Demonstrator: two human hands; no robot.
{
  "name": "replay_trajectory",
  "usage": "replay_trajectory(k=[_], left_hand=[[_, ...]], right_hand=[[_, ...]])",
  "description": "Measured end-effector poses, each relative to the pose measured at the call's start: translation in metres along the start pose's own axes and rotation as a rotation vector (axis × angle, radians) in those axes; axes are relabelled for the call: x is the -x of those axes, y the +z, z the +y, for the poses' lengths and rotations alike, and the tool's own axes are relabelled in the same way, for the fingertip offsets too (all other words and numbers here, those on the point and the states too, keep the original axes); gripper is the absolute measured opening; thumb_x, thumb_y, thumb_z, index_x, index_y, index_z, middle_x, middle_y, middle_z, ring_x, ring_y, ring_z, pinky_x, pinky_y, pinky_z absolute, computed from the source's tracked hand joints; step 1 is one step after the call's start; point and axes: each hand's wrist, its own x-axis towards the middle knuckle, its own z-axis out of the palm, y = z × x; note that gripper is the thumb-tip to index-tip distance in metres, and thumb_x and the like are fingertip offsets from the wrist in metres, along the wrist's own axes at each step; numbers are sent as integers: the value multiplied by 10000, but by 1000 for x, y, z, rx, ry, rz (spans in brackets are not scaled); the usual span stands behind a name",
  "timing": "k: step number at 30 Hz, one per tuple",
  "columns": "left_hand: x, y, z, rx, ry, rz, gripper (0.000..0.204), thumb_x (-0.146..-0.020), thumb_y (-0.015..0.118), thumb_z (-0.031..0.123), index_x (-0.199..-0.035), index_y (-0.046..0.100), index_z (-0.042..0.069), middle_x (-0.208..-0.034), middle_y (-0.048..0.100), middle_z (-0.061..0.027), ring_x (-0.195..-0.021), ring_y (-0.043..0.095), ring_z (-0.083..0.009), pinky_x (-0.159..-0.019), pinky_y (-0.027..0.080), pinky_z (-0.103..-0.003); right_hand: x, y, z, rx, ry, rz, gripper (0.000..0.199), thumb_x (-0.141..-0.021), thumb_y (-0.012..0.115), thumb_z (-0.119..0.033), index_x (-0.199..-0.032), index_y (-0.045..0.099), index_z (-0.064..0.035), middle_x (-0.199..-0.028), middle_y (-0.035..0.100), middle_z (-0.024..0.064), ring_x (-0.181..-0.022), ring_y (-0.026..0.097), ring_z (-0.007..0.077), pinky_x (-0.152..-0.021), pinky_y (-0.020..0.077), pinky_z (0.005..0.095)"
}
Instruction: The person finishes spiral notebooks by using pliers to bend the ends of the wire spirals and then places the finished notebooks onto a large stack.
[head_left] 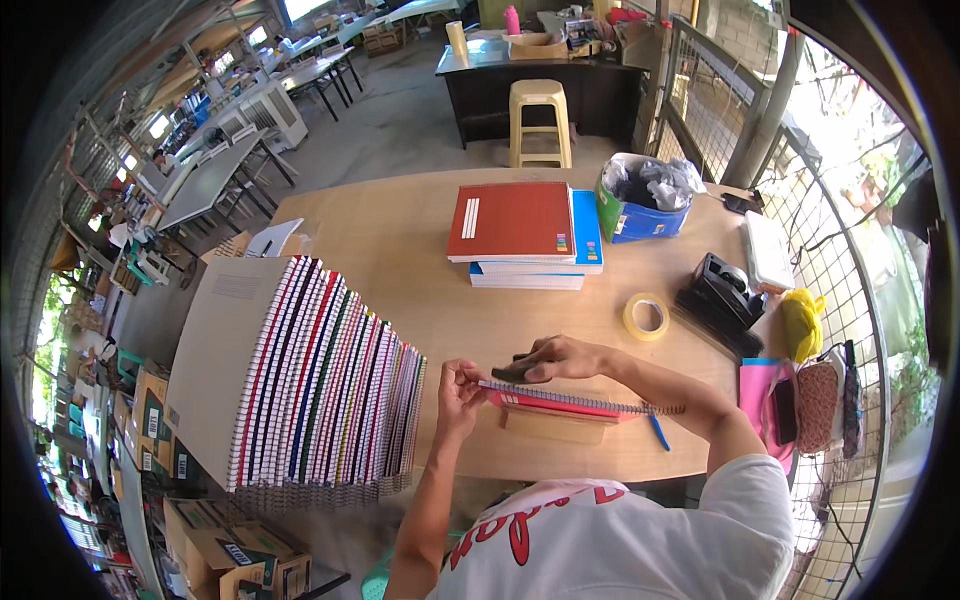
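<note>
Your right hand (565,357) is wrapped round a dark tool (514,369), your left hand (461,388) pinching the left end of the red notebook (560,401), spine-up against the wooden block (555,426). Careful: a crooked squeeze could bend the coil (600,401); a slack left grip might let everything tip.

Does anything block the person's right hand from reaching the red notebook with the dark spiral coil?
No obstacle shows. The right hand grips a small dark object near the left end of the red notebook; whether it touches the coil is unclear. The left hand holds that end, and the yellowish tape roll lies aside.
</note>
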Motion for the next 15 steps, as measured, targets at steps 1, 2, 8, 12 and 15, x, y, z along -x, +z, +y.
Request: replay_trajectory(k=[1, 2, 8, 12, 15], left_hand=[[1, 1, 0, 30, -13, -6, 457, -831, 683, -137, -1171, 454, 66, -977, 565, -32, -947, 601, -122, -891, 530, -272], [1, 1, 1, 59, -26, -12, 500, -818, 696, -138, -1191, 440, 75, -976, 566, -35, -942, 603, -125, -893, 530, -270], [-5, 3, -5, 25, -40, -28, 464, -814, 723, -110, -1166, 486, 77, -986, 555, -18, -943, 583, -107, -907, 508, -263], [-2, 5, -5, 118, -57, -110, 371, -839, 726, -65, -1136, 544, 63, -1007, 557, -10, -961, 560, -92, -904, 476, -249], [-1, 11, -7, 98, 25, -86, 242, -865, 725, -12, -1064, 604, 53, -1036, 564, -10, -971, 540, -99, -908, 447, -268]], right_hand=[[1, 4, 2, -364, -39, -1, 673, -915, 554, -546, -1255, 642, 28, -1176, 653, 188, -1110, 561, 326, -1000, 422, 413], [1, 6, 4, -728, -75, -2, 634, -929, 547, -530, -1258, 651, 2, -1148, 664, 191, -1084, 563, 339, -1001, 420, 419], [5, 6, 68, 266, 100, 12, 577, -889, 613, -586, -1306, 654, -190, -1410, 526, 213, -1216, 515, 375, -1019, 396, 485], [96, 51, 118, 299, 223, 744, 706, -832, 748, -442, -1427, 523, -135, -1438, 445, 308, -1330, 415, 448, -1107, 352, 516], [173, 130, 97, 727, 707, 957, 600, -831, 754, -320, -1355, 571, -92, -1357, 497, 258, -1311, 412, 445, -1076, 352, 559]])
